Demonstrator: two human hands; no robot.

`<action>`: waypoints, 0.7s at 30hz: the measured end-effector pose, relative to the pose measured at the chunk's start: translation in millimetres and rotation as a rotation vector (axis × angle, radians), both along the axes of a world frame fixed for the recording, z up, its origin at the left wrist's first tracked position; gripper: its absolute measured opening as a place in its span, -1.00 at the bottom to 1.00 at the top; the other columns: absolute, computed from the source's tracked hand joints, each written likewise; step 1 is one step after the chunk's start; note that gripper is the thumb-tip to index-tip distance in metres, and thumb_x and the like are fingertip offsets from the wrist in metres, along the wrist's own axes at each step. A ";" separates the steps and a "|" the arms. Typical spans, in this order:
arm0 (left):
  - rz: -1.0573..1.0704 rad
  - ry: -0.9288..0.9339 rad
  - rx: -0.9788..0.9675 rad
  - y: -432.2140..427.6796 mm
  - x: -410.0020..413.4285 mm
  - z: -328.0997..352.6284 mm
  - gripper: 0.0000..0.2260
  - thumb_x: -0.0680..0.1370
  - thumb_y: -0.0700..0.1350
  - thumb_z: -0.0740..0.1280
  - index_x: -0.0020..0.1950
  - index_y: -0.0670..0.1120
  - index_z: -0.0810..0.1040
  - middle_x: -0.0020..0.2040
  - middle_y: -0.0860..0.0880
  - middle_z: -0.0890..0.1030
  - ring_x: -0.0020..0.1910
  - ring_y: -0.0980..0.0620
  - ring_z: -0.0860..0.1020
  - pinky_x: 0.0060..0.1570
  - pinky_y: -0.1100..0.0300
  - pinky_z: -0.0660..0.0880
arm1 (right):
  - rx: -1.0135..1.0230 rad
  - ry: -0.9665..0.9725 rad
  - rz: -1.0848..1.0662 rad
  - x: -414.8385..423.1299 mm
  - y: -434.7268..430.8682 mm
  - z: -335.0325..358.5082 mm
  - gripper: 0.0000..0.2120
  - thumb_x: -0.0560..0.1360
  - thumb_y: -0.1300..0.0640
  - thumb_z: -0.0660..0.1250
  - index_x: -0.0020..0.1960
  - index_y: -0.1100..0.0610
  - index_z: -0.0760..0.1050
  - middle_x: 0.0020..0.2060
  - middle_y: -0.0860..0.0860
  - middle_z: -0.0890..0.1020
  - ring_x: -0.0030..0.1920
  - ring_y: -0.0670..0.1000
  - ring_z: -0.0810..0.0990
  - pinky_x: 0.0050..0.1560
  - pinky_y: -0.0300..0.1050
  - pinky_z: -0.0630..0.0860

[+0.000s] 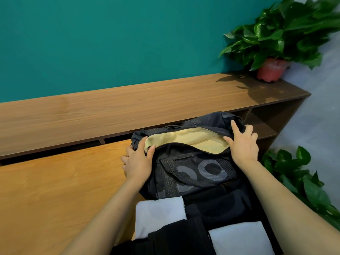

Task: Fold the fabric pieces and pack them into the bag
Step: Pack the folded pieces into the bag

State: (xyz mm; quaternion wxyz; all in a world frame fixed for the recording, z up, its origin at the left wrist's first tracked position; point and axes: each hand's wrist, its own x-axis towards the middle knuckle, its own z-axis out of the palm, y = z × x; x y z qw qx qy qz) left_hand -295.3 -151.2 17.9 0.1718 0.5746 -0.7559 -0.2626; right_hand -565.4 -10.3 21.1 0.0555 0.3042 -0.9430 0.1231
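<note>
A black duffel bag (195,173) with grey ring marks lies on the wooden table, its top zip opening parted. Inside it shows a pale yellow fabric piece (191,138). My left hand (137,161) grips the bag's left end, thumb at the edge of the opening. My right hand (242,142) holds the bag's right end, fingers over the far lip and thumb on the near lip. Two folded white fabric pieces (159,214) (241,238) lie near me, with a black fabric (176,238) between them.
The orange-brown table (55,190) stretches left. Behind it runs a darker wooden shelf (110,109) against a teal wall. A potted plant (272,69) stands at the shelf's right end, and another leafy plant (298,173) grows right of the bag.
</note>
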 end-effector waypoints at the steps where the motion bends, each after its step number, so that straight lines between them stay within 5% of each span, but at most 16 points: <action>1: -0.009 -0.002 -0.011 -0.2 0.0 -0.2 -0.60 0.62 0.25 0.08 0.46 0.27 0.25 0.37 -0.19 0.30 0.26 -0.30 0.29 0.23 -0.19 0.32 | -0.006 0.014 0.010 1.2 -0.1 0.5 -0.43 0.63 -0.13 0.14 0.58 -0.07 0.06 0.33 0.20 0.22 0.18 0.25 0.33 -0.09 0.06 0.51; 9: -0.019 0.127 -0.110 -0.2 -2.4 6.7 -0.68 0.67 0.03 0.14 0.43 0.12 0.40 0.44 -0.17 0.30 0.34 -0.28 0.25 0.22 -0.11 0.30 | -0.134 0.081 0.091 9.3 -1.3 18.1 -0.43 0.64 0.04 0.21 0.57 0.10 0.09 0.30 0.22 0.24 0.17 0.25 0.30 -0.10 0.09 0.48; 21: -0.029 0.363 -0.227 -8.6 -1.1 37.2 -0.70 0.66 -0.07 0.21 0.39 0.02 0.49 0.35 -0.13 0.42 0.26 -0.23 0.39 0.02 0.29 0.09 | -0.264 0.188 0.178 26.0 -9.4 58.7 -0.45 0.62 0.09 0.27 0.54 0.14 0.18 0.24 0.23 0.31 0.16 0.24 0.32 -0.18 0.10 0.49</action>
